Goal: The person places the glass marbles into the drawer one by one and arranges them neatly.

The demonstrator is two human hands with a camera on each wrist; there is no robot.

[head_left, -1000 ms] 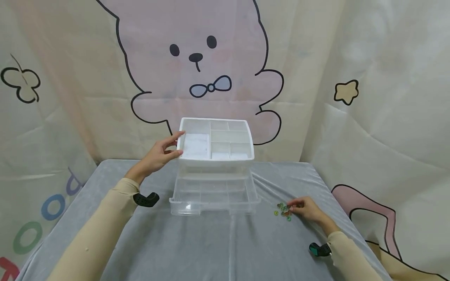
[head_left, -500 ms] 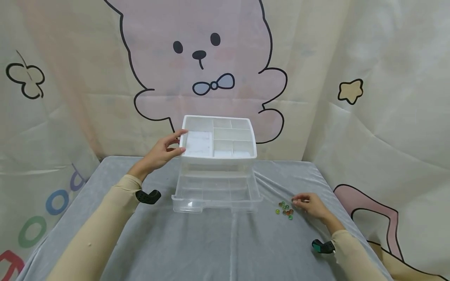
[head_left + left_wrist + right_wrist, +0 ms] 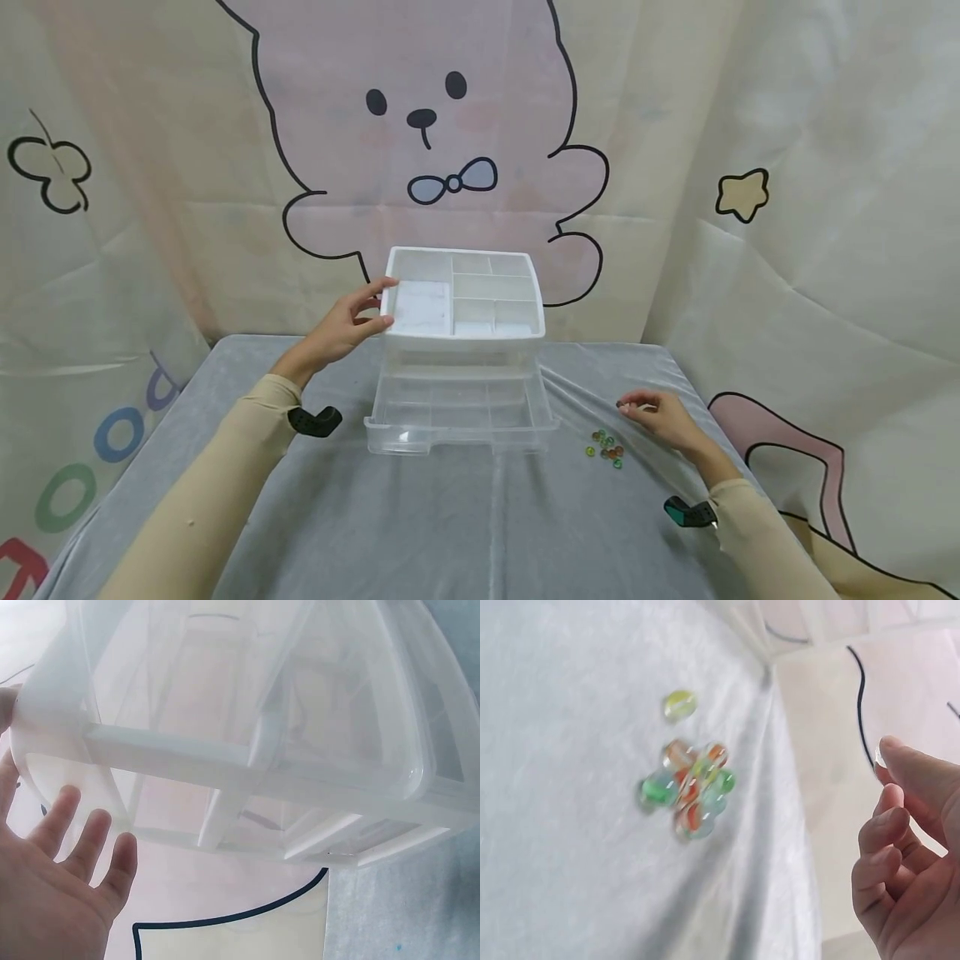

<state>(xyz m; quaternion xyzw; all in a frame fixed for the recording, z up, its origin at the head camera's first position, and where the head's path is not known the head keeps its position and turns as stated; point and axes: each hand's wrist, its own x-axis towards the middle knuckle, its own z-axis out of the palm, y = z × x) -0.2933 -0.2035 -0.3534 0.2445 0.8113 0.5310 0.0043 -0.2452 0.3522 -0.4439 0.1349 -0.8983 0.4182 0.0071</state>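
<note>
In the head view my left hand (image 3: 337, 329) grips the left rim of a white compartment storage box (image 3: 465, 337) with thumb and forefinger. The left wrist view shows the other fingers of that hand spread beside the box's frame, off its surface. My right hand (image 3: 667, 421) is raised just beyond several glass marbles (image 3: 604, 450) and pinches one marble (image 3: 880, 757) between thumb and forefinger. Only a small clear edge of that marble shows. The marbles on the cloth have green, yellow and orange swirls and lie close together, with a yellow one (image 3: 680, 705) slightly apart.
A clear drawer (image 3: 461, 440) with dividers juts out at the front, below the box's white sectioned top. Grey cloth (image 3: 390, 525) covers the table, with folds right of the box. A printed curtain (image 3: 660, 100) hangs behind.
My right hand has lifted up and away from the marbles with one pinched in its fingertips. The left hand keeps its grip on the box, which has not visibly moved.
</note>
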